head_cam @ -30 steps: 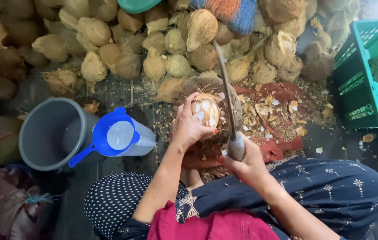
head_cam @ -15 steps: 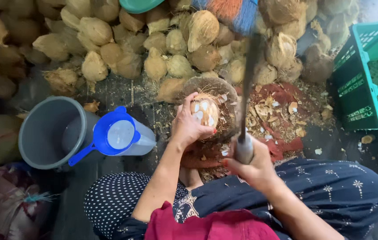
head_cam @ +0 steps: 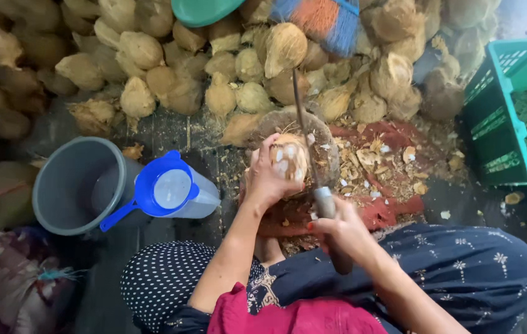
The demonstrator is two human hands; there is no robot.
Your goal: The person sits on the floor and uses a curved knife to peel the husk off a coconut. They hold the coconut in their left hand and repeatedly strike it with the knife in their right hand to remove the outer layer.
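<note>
A grey bucket (head_cam: pixel 71 185) and blue-lidded jug (head_cam: pixel 170 192) stand at the left. The left hand (head_cam: pixel 266 179) is closed around a part-husked coconut (head_cam: pixel 289 159) on the round chopping block (head_cam: pixel 328 139). Just right of it, the right hand (head_cam: pixel 337 229) grips a long knife (head_cam: pixel 310 154), its blade beside the coconut.

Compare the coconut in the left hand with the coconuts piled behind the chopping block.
The held coconut is partly trimmed, with pale white patches showing; the piled coconuts keep their full brown husk. The held one sits on the chopping block, gripped by the left hand beside the knife in the right hand; the piled ones lie loose and untouched. Both are rounded and fibrous.
</note>
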